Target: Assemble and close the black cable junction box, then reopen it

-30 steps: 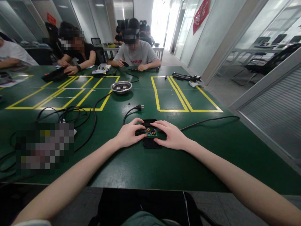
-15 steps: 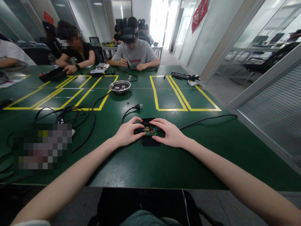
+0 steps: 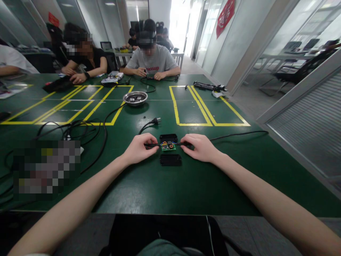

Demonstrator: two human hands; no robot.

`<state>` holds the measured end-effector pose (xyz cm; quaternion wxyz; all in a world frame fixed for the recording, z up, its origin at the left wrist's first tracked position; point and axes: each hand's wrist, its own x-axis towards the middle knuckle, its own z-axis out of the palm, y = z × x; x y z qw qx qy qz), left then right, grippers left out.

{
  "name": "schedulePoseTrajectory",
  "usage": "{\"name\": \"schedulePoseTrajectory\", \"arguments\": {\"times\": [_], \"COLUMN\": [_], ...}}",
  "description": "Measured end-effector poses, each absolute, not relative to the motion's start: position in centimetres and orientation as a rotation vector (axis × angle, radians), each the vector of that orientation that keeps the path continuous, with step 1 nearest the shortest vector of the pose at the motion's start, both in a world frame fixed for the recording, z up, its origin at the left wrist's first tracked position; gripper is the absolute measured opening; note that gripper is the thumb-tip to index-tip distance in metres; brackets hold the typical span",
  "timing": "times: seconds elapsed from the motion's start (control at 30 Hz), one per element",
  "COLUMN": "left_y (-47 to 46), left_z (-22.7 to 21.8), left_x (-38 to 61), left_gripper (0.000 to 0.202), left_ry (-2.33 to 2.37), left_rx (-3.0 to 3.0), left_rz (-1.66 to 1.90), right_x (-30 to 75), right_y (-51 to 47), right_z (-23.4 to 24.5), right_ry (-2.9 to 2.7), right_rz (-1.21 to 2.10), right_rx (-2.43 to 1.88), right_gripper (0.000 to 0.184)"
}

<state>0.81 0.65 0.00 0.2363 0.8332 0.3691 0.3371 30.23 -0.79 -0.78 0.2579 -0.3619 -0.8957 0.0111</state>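
A small green circuit board (image 3: 168,146) with copper coils lies between my hands, a black cable running out from each side. My left hand (image 3: 141,148) is closed on the left cable (image 3: 151,145), close to the board. On the other side my right hand (image 3: 198,147) pinches the right cable (image 3: 183,144). Behind the board is one black plastic case half (image 3: 168,137); whether the board touches it I cannot tell. The other case half (image 3: 171,160) lies on the table just in front of the board.
A plug (image 3: 156,121) lies beyond my left hand. Farther off stands a metal bowl (image 3: 135,99) with small metal parts. Tangled cables (image 3: 82,128) and a blurred-out object are at the left. A black tool (image 3: 209,86) lies at the far right. Co-workers sit across the green table (image 3: 165,192).
My hands have drawn apart from the board's edges, and my fingers have closed on the cables at either side. The board and both case halves now show more fully.
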Motion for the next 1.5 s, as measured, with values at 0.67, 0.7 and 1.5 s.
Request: {"name": "schedulePoseTrajectory", "arguments": {"times": [0.67,0.7,1.5], "left_y": [-0.6,-0.5,-0.1], "left_z": [0.8,0.7,0.0], "left_x": [0.4,0.3,0.5], "left_gripper": [0.003,0.003,0.015], "left_ry": [0.826,0.855,0.818], "left_rx": [2.414,2.426,2.436], "left_rz": [0.629,0.634,0.653], "right_x": [29.5,29.5,28.5], "right_y": [-2.7,-2.7,-1.4], "right_z": [0.1,0.1,-0.9], "right_ry": [-2.62,-2.608,-2.598], "right_rz": [0.136,0.135,0.241], "right_rx": [-0.959,-0.982,-1.209], "right_gripper": [0.009,0.009,0.035]}}
